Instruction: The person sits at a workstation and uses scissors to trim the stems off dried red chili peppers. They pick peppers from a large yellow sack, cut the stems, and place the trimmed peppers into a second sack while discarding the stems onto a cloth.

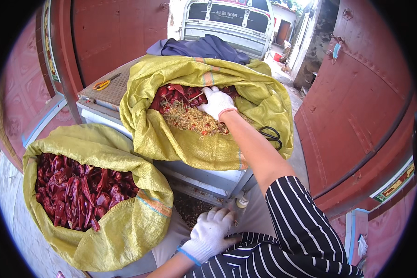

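My right hand (217,104), in a white knit glove, reaches into the far yellow woven sack (192,150) and touches the dried red chilies (173,92) at its back. Its fingers look spread, though their tips are partly hidden among the pods. Pale yellow seeds and chili bits (190,119) lie in front of the pods. Low in front of my body, my left hand (212,232), also gloved, hovers with loosely curved fingers apart and nothing visible in them. A second yellow sack (120,234), full of dark red chilies (74,192), stands at the left.
Black-handled scissors (271,135) lie on the far sack's right side. Orange-handled scissors (104,84) rest on the brown textured surface behind, near a dark blue cloth (201,48). Red doors (356,106) flank the scene. A vehicle (227,23) stands at the back.
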Available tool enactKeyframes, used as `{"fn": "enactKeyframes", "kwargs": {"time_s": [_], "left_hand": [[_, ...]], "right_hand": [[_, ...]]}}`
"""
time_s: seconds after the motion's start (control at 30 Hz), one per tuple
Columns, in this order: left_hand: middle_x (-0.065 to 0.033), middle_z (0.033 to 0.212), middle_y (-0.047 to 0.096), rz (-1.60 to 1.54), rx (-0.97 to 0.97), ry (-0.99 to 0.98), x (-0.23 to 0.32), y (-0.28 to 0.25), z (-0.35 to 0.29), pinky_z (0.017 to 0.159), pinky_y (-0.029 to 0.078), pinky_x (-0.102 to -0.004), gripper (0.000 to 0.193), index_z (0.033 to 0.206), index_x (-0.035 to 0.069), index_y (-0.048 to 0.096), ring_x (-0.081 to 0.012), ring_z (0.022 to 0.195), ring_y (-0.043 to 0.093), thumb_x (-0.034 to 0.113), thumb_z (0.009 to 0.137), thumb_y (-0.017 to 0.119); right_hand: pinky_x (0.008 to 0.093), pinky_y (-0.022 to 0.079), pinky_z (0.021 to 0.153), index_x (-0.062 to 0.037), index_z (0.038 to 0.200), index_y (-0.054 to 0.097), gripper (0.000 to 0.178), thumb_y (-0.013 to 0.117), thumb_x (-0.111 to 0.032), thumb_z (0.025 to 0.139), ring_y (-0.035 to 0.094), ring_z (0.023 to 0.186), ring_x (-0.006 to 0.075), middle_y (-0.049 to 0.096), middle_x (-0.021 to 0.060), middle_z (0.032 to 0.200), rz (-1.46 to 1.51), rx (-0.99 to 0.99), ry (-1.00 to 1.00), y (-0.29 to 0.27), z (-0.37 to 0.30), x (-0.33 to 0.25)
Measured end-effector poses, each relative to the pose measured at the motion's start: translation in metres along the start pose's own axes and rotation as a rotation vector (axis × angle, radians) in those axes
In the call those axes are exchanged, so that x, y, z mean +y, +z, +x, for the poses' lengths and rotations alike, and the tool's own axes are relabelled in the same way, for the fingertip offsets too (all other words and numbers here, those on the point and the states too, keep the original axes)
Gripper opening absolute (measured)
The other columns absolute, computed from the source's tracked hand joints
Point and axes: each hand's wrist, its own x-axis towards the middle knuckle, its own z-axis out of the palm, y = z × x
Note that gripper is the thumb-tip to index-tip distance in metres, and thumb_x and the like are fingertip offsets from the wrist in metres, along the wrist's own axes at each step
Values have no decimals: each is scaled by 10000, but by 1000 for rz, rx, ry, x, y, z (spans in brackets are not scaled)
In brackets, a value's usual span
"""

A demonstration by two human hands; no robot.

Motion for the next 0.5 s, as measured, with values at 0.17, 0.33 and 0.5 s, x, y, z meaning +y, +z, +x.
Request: {"fn": "enactKeyframes", "kwargs": {"time_s": [0.17,0.33,0.5], "left_hand": [[-144,1240,618,-219,-42,93,-8,13,21,1007,470,-446,560,1260,95,589,-328,1196,581,411,822,739],[-157,1273,607,-177,109,-49,-21,17,23,985,481,-457,613,1260,64,575,-351,1171,586,305,740,791],[-197,1253,611,-139,424,-56,-15,-13,32,946,519,-456,662,1247,8,562,-403,1113,615,144,659,834]], "right_hand": [[495,533,870,-64,1089,633,276,603,-257,894,674,990,410,693,225,1038,-57,-37,-70,15,9,17],[451,504,929,-41,1132,702,389,570,-302,876,652,1072,397,698,241,1083,190,-15,27,-46,-36,63],[410,516,886,-28,1148,689,345,580,-225,886,674,992,352,705,213,1032,365,-82,-45,-98,-96,46]]}}
